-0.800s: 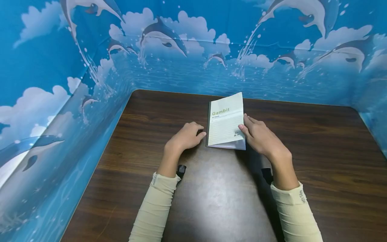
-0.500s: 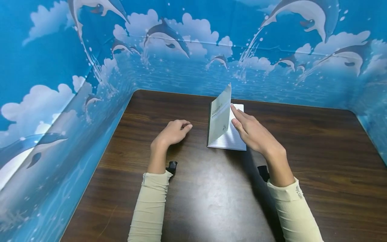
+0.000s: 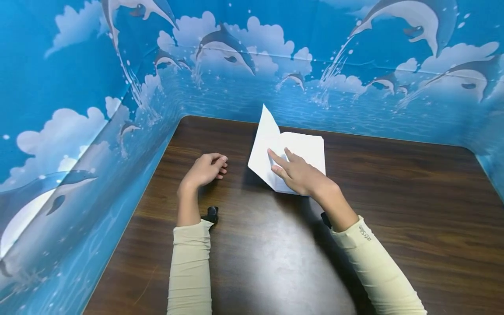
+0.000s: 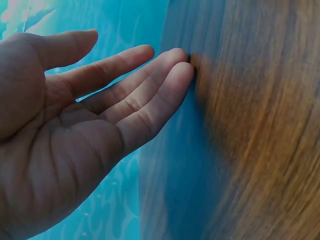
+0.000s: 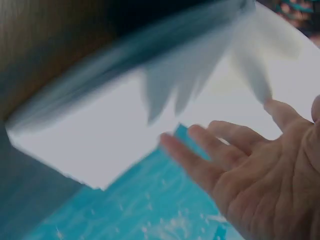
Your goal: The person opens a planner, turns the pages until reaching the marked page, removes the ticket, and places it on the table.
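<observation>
Table (image 3: 252,253) of dark woodgrain with rounded far corners, enclosed on three sides by blue dolphin-print cloth (image 3: 236,94). One notebook (image 3: 309,148) opened near the far edge, left leaf (image 3: 267,129) tilted up. One right hand (image 3: 301,175), grip wide, spread over the notebook; one left hand (image 3: 202,170), grip slack, loosely bent, well apart from it. Two cream sleeves (image 3: 190,267).

Right fingers (image 3: 278,159) partly hide notebook (image 3: 306,147); sleeves (image 3: 190,267) cut off.

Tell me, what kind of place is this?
Probably an indoor nook set up for tabletop work: there's a dark wood-look table, a blue dolphin-print backdrop around its back and sides, and an open notebook on top.
</observation>
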Motion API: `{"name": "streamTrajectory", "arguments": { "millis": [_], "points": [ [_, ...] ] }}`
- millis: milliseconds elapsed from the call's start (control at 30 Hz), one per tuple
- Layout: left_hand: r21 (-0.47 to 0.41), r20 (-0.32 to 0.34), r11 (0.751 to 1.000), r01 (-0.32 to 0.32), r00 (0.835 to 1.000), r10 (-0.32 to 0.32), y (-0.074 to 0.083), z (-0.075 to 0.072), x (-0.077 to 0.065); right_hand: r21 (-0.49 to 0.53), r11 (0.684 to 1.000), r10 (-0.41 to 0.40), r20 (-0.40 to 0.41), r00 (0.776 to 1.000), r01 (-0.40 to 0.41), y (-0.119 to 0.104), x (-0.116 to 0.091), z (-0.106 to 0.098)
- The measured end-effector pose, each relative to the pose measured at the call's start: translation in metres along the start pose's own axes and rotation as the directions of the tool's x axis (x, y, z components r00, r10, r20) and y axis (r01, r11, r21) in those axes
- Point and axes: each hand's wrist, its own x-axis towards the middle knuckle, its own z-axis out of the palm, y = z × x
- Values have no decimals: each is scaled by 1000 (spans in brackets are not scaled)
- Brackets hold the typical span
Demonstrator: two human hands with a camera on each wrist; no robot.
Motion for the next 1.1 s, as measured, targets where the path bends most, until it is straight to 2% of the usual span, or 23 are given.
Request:
{"name": "streamTrajectory", "arguments": {
  "millis": [200,467,600,733,867,967,1100],
  "points": [
    [-46,-22,999,-6,1000,5,1,5,6,8,998,62,97,993,-63,5,0,18],
    [-71,-39,997,12,999,-15,2,19,14,-29,994,105,116,988,-102,10,-8,22],
    [-11,-42,1000,25,999,-25,3,24,16,-65,992,118,106,987,-111,13,-9,26],
    [61,-61,996,65,996,-61,11,31,17,-107,989,116,91,989,-107,13,-13,27],
    [83,-85,992,99,992,-92,15,36,17,-149,984,105,68,992,-94,17,-17,22],
    [94,-85,991,99,992,-91,16,37,17,-136,985,111,38,993,-105,28,-16,12],
    [110,-69,990,91,994,-84,19,39,17,-112,977,182,8,983,-180,49,-8,-5]
  ]
}}
